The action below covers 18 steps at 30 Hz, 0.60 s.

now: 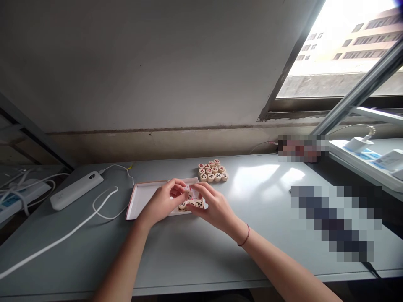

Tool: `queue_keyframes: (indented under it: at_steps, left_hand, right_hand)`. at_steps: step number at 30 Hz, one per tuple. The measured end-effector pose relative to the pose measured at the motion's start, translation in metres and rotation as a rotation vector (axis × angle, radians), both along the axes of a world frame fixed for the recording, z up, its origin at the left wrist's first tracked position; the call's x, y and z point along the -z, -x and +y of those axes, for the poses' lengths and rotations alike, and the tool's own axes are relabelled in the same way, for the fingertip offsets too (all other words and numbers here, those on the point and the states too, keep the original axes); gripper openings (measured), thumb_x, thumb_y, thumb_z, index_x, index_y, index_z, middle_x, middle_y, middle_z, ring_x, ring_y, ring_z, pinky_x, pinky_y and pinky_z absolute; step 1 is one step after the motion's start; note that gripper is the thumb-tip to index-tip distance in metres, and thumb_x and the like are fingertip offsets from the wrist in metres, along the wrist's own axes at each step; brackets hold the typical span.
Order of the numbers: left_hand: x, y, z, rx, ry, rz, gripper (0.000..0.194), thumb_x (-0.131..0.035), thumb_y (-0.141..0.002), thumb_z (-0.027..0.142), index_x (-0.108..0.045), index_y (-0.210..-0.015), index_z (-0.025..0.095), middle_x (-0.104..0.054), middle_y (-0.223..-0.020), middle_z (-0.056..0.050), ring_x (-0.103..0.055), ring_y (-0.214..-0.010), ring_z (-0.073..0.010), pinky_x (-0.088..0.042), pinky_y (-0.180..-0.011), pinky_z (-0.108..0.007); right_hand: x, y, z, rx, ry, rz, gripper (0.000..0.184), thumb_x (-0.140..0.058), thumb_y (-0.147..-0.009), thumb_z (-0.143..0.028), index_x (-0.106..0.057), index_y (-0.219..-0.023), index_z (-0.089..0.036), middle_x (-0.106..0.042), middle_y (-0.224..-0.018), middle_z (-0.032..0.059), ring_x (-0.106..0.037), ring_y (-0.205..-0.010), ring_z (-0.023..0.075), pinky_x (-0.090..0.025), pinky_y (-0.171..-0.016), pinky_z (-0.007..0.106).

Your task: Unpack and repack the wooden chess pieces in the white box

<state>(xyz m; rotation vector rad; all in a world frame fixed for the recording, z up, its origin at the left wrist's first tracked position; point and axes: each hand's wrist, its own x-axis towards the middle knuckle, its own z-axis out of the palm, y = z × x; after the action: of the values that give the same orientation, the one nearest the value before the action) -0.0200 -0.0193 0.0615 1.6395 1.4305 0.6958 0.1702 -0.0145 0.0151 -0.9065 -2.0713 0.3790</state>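
Observation:
An open white box (143,200) lies on the desk with its lid part folded out to the left. Round wooden Chinese chess pieces (199,204) with black characters line its near side. My left hand (165,199) is over the middle of the box, fingers curled toward the thumb at a Chinese chess piece (190,195); the grip is partly hidden. Reaching in from the right, my right hand (215,205) has thumb and fingers spread around the same spot, the thumb by the front row. Behind the box, stacked chess pieces (213,170) show red and black characters.
A white power bank (77,190) with a cable lies at the left, and a white cord (72,230) runs across the desk (189,260). Blurred-out items are at the right. A power strip (368,157) sits beyond the right edge, near the window.

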Motion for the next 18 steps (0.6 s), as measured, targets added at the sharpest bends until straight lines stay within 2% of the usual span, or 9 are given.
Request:
queue_keyframes:
  at_steps: [3, 5, 7, 9, 11, 14, 18]
  left_hand:
    - [0.007, -0.011, 0.0, 0.007, 0.046, -0.165, 0.031, -0.06, -0.081, 0.048, -0.051, -0.095, 0.022, -0.062, -0.089, -0.002, -0.064, -0.087, -0.018, -0.051, -0.075, -0.028]
    - [0.01, -0.013, 0.001, -0.008, 0.042, -0.152, 0.033, -0.058, -0.082, 0.051, -0.051, -0.096, 0.022, -0.061, -0.092, -0.003, -0.064, -0.087, -0.0182, -0.051, -0.075, -0.028]
    - [0.009, -0.01, 0.002, -0.021, 0.026, -0.043, 0.035, -0.052, -0.085, 0.054, -0.052, -0.099, 0.022, -0.061, -0.098, -0.004, -0.063, -0.087, -0.0184, -0.05, -0.075, -0.029]
    - [0.006, -0.004, 0.002, -0.04, -0.003, 0.162, 0.036, -0.045, -0.087, 0.055, -0.054, -0.103, 0.024, -0.06, -0.103, -0.005, -0.062, -0.088, -0.0195, -0.049, -0.078, -0.031]
    - [0.004, 0.004, 0.002, -0.083, -0.028, 0.388, 0.035, -0.041, -0.089, 0.051, -0.056, -0.106, 0.025, -0.058, -0.11, -0.006, -0.061, -0.09, -0.0218, -0.047, -0.081, -0.034]
    - [0.004, 0.014, 0.003, -0.142, 0.005, 0.588, 0.035, -0.037, -0.09, 0.045, -0.056, -0.111, 0.025, -0.056, -0.115, -0.009, -0.062, -0.089, -0.0234, -0.046, -0.079, -0.034]
    - [0.009, 0.02, 0.007, -0.084, 0.078, 0.631, 0.033, -0.035, -0.09, 0.04, -0.056, -0.111, 0.026, -0.062, -0.102, -0.006, -0.062, -0.084, -0.0225, -0.044, -0.07, -0.029]
  right_hand:
    - [-0.003, 0.002, -0.003, -0.018, -0.016, 0.007, 0.019, -0.049, -0.094, -0.03, -0.06, -0.106, -0.022, -0.066, -0.102, 0.0094, -0.061, -0.079, 0.015, -0.05, -0.07, 0.027]
    - [-0.003, -0.003, 0.002, 0.017, -0.001, 0.013, 0.018, -0.048, -0.093, -0.028, -0.061, -0.104, -0.021, -0.066, -0.1, 0.0095, -0.062, -0.078, 0.0151, -0.051, -0.07, 0.027]
    - [-0.003, -0.012, 0.01, 0.141, 0.057, -0.004, 0.017, -0.05, -0.089, -0.027, -0.061, -0.1, -0.021, -0.067, -0.096, 0.0082, -0.062, -0.076, 0.0155, -0.05, -0.068, 0.027]
    - [-0.002, -0.024, 0.02, 0.31, 0.158, -0.076, 0.012, -0.052, -0.086, -0.026, -0.061, -0.092, -0.021, -0.068, -0.087, 0.0053, -0.062, -0.071, 0.0156, -0.046, -0.062, 0.026]
    - [-0.001, -0.033, 0.027, 0.416, 0.26, -0.175, 0.009, -0.052, -0.085, -0.027, -0.059, -0.084, -0.022, -0.067, -0.08, 0.0027, -0.061, -0.067, 0.0153, -0.042, -0.058, 0.025]
    - [0.003, -0.037, 0.032, 0.401, 0.336, -0.268, 0.012, -0.05, -0.088, -0.029, -0.058, -0.082, -0.022, -0.068, -0.081, 0.0017, -0.06, -0.069, 0.0158, -0.04, -0.059, 0.025]
    - [0.011, -0.031, 0.03, 0.359, 0.337, -0.364, 0.01, -0.052, -0.086, -0.023, -0.058, -0.094, -0.021, -0.068, -0.091, 0.0044, -0.06, -0.077, 0.0171, -0.039, -0.061, 0.025]
